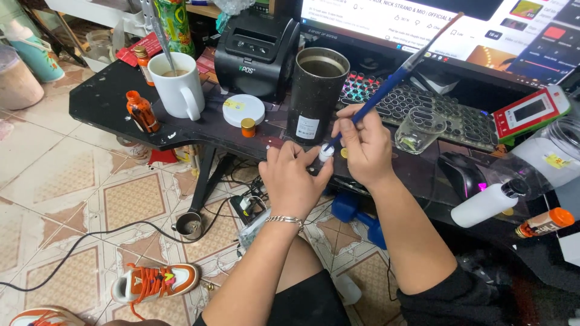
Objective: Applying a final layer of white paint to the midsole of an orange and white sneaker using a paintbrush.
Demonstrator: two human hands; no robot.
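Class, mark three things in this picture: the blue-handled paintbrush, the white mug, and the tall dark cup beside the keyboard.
blue-handled paintbrush (pixel 386 84), head view, on the blue handle above the right hand.
white mug (pixel 175 90), head view, on the outer wall.
tall dark cup (pixel 314 99), head view, on the side wall above its label.

The right hand (pixel 365 145) grips a long blue-handled paintbrush (pixel 393 78), its tip touching a small white bottle (pixel 326 153) pinched by the left hand (pixel 292 178) beside a tall black metal cup (pixel 315 93).

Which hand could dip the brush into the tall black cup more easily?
Probably the right hand: it already holds the long blue-handled paintbrush, just beside the tall black cylindrical cup. The left hand is steadying a small white bottle.
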